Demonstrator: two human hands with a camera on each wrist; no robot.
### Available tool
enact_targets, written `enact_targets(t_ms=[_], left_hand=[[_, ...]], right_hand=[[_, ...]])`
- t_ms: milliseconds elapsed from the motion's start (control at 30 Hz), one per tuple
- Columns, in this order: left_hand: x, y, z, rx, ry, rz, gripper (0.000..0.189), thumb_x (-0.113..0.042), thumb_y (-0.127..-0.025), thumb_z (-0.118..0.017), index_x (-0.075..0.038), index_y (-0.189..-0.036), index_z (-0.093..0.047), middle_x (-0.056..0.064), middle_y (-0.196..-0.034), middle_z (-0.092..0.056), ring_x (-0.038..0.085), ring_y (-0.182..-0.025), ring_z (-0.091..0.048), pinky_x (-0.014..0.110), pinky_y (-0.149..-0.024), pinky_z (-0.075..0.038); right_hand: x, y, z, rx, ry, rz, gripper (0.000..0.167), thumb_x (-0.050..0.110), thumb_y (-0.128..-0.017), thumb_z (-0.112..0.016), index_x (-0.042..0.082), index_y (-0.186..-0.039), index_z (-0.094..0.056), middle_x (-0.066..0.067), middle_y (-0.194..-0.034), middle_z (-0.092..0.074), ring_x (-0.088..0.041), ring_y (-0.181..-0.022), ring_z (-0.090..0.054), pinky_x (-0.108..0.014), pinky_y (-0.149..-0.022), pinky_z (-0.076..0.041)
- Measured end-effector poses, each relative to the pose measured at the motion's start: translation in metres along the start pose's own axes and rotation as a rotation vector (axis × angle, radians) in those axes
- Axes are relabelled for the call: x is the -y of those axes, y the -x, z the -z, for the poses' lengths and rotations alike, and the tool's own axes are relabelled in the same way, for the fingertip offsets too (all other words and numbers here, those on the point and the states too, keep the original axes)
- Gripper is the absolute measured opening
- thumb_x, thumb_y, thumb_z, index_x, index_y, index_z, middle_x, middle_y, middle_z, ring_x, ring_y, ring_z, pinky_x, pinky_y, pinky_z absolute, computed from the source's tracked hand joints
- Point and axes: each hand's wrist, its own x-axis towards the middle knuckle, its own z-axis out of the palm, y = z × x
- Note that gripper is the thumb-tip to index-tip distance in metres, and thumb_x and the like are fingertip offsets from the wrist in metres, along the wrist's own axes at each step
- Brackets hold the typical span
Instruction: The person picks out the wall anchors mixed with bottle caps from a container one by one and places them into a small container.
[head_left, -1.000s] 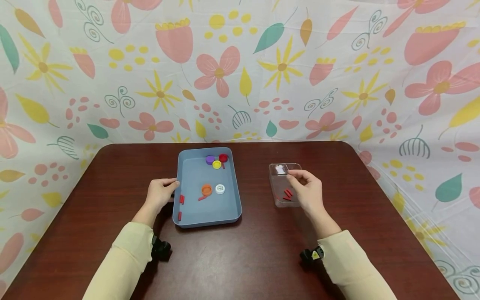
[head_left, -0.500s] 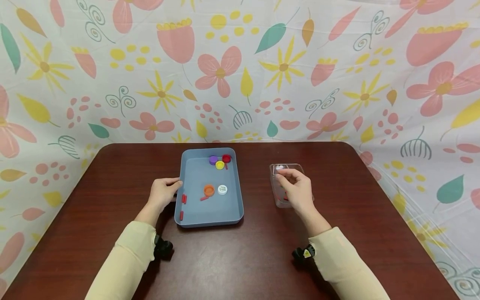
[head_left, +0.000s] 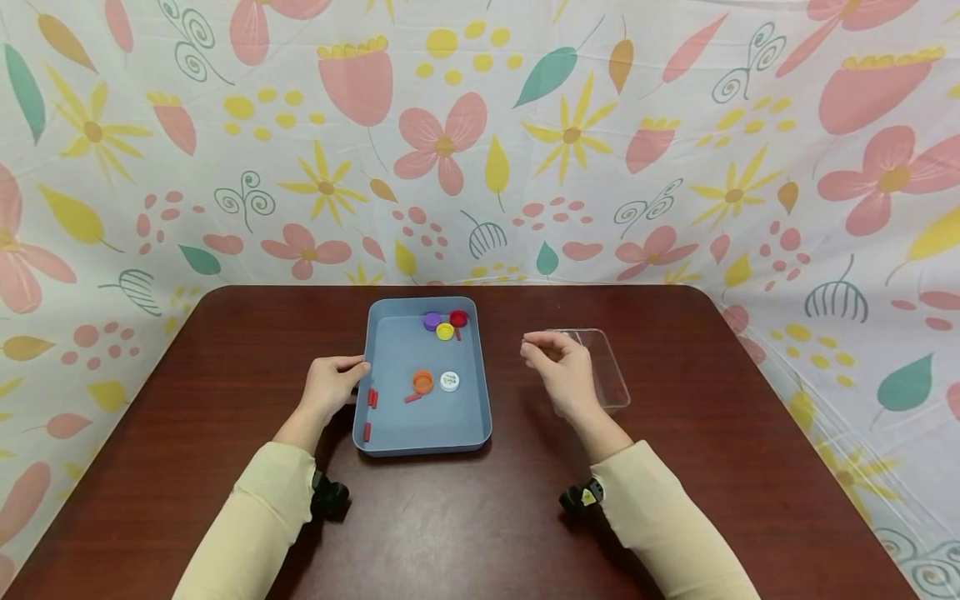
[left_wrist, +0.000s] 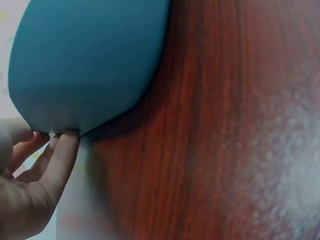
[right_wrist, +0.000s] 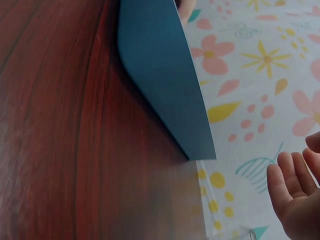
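Observation:
My left hand point(head_left: 330, 387) grips the left rim of a blue-grey tray point(head_left: 429, 429), thumb at the rim and fingers against the outer wall. The left wrist view shows these fingers point(left_wrist: 62, 155) at the tray's underside edge. Inside the tray lie small round cap-like pieces: purple point(head_left: 432, 322), yellow point(head_left: 445, 332), red point(head_left: 458, 318), orange point(head_left: 422, 382) and white point(head_left: 449, 382). Short red sticks point(head_left: 372, 398) lie among them. My right hand point(head_left: 566, 371) hovers between tray and clear box point(head_left: 613, 367), thumb and forefinger together; I cannot tell what they pinch.
The dark wooden table point(head_left: 465, 533) reaches back to a flower-print cloth point(head_left: 300, 125). The clear plastic box stands right of the tray, partly hidden behind my right hand. Each wrist wears a black camera, such as the left one point(head_left: 330, 497).
My right hand has moved left from over the clear box toward the tray, fingertips held together. My left hand has stayed on the tray's rim.

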Motion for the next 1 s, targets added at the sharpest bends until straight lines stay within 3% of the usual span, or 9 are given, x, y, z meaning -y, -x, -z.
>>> enact_targets(t_ms=[133,233,400,1000], left_hand=[[0.000,0.000,0.000,0.002,0.005,0.001,0.041,-0.020,-0.097,-0.053,-0.001,-0.134,-0.052,0.024,-0.136,-0.051,0.034,-0.113,-0.059,0.038,-0.081,-0.058],[0.000,0.000,0.000,0.003,0.002,-0.002,0.042,-0.020,-0.097,-0.053,-0.002,-0.135,-0.052,0.024,-0.136,-0.050,0.035,-0.114,-0.058,0.038,-0.081,-0.058],[0.002,-0.001,0.001,-0.006,0.000,-0.010,0.041,-0.020,-0.097,-0.054,-0.002,-0.134,-0.053,0.023,-0.135,-0.051,0.034,-0.113,-0.060,0.038,-0.080,-0.058],[0.003,0.000,0.000,-0.026,-0.033,-0.038,0.040,-0.020,-0.096,-0.055,-0.001,-0.131,-0.055,0.024,-0.132,-0.054,0.034,-0.108,-0.062,0.038,-0.076,-0.059]], right_hand=[[0.012,0.003,-0.009,0.053,0.050,-0.015,0.020,0.000,-0.087,-0.065,-0.010,-0.103,-0.066,-0.025,-0.096,-0.066,-0.001,-0.070,-0.063,-0.017,-0.068,-0.056],[0.012,0.004,-0.016,0.082,0.051,-0.028,0.021,-0.002,-0.087,-0.064,-0.012,-0.105,-0.065,-0.030,-0.099,-0.065,0.002,-0.068,-0.062,-0.016,-0.069,-0.055],[-0.001,0.003,-0.028,0.114,0.040,-0.023,0.021,0.003,-0.086,-0.067,-0.009,-0.104,-0.067,-0.025,-0.098,-0.067,-0.003,-0.071,-0.064,-0.017,-0.069,-0.056],[0.001,0.014,-0.068,0.248,0.144,0.044,0.018,0.008,-0.085,-0.069,0.000,-0.101,-0.071,-0.015,-0.094,-0.071,-0.005,-0.074,-0.061,-0.016,-0.063,-0.049]])
